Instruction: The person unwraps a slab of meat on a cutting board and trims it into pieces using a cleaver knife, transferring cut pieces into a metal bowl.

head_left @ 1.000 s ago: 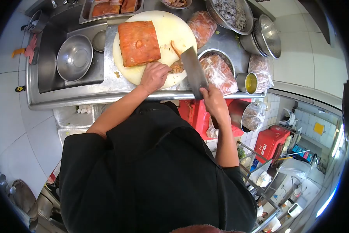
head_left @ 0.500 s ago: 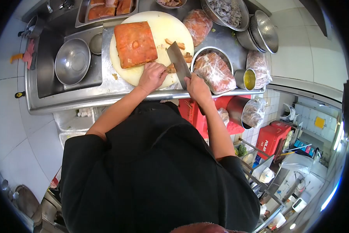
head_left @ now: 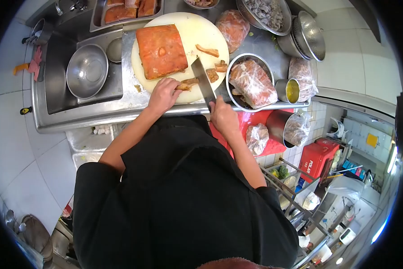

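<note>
A round white cutting board point(head_left: 197, 31) lies on the steel counter. On it sits a large orange slab of roast meat point(head_left: 161, 50). My right hand point(head_left: 223, 115) grips the handle of a cleaver point(head_left: 203, 82), its blade down on the board's near edge. My left hand point(head_left: 164, 95) pinches a thin strip of meat point(head_left: 187, 84) just left of the blade. Loose cut pieces point(head_left: 209, 50) lie on the board to the right of the blade.
A steel bowl point(head_left: 86, 71) sits in the sink at left. A tray of meat point(head_left: 125, 10) stands behind the board. Plastic-wrapped meat point(head_left: 252, 83) fills a bowl at right, next to a small cup of yellow liquid point(head_left: 291, 91). Stacked steel bowls point(head_left: 308, 37) stand far right.
The cleaver came down from a raised position off the counter's edge onto the board. My left hand slid toward the near edge, holding a strip; more cut pieces now lie right of the blade.
</note>
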`<state>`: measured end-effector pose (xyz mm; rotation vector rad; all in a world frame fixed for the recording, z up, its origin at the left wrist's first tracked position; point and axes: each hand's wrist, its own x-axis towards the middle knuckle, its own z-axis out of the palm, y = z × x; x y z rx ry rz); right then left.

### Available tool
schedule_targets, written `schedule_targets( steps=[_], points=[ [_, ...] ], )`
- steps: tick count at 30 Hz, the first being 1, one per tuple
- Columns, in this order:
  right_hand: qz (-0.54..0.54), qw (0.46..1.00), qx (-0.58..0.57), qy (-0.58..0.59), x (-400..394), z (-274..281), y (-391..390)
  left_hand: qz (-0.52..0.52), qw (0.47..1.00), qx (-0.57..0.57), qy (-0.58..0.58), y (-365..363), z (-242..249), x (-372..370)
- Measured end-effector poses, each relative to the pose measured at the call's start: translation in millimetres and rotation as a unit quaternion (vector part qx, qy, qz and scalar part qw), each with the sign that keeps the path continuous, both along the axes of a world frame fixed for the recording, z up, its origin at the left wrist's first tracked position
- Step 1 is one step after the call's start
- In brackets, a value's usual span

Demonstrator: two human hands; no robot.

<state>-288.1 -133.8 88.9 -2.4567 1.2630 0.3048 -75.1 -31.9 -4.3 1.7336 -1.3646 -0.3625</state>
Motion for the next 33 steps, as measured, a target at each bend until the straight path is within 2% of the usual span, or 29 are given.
schedule_targets(
  steps=[4,5,8,9,10,14,15,18,20,22,23,24,26,27,30,31,33],
  points=[
    [-0.059,0.993,-0.033,-0.097,8,58,0,-0.012,1.000,-0.006,0.005,-4,-4,-1],
    [-0.049,0.983,-0.070,-0.164,6,66,4,-0.012,1.000,-0.008,0.006,-5,-5,-1],
    [-0.079,0.980,-0.087,-0.158,-4,29,26,-0.021,1.000,-0.002,0.002,-3,-7,2],
    [0.010,0.986,-0.102,-0.128,-15,-3,28,-0.026,1.000,0.007,0.005,-2,-7,3],
    [-0.003,0.999,-0.030,-0.023,-12,-28,26,-0.030,0.999,0.016,0.008,-2,-6,4],
    [-0.036,0.996,0.076,-0.027,-3,28,-17,-0.023,1.000,-0.019,-0.007,-5,-3,0],
    [-0.036,0.993,0.061,-0.095,-12,32,-23,-0.012,0.999,-0.033,-0.006,-8,-5,-2],
    [-0.139,0.984,-0.027,-0.107,-19,58,-29,-0.036,0.997,-0.068,0.022,-25,1,-15],
    [-0.151,0.984,-0.058,-0.078,-29,42,-43,-0.115,0.993,0.008,-0.014,-41,2,-21],
    [-0.142,0.985,-0.085,-0.053,-38,12,-54,-0.124,0.984,0.051,-0.113,-63,-5,-27],
    [-0.133,0.987,-0.095,0.003,-37,2,-56,-0.125,0.988,0.059,-0.075,-77,-16,-26],
    [-0.122,0.988,-0.092,0.007,-35,0,-56,-0.118,0.988,0.049,-0.081,-91,-14,-24],
    [-0.101,0.992,-0.076,0.019,-31,-7,-51,-0.107,0.989,0.039,-0.089,-110,-14,-21],
    [-0.096,0.994,-0.059,0.014,-28,-4,-48,-0.100,0.988,0.071,-0.096,-118,-16,-22],
    [-0.104,0.989,-0.015,-0.102,-37,-25,-43,-0.107,0.979,0.123,-0.125,-132,-9,-23],
    [-0.081,0.980,-0.043,-0.175,-48,-56,-45,-0.086,0.984,0.091,-0.124,-133,-10,-25],
    [-0.203,0.930,0.174,-0.252,-49,-47,-48,-0.090,0.978,0.130,-0.135,-138,-8,-26]
  ],
)
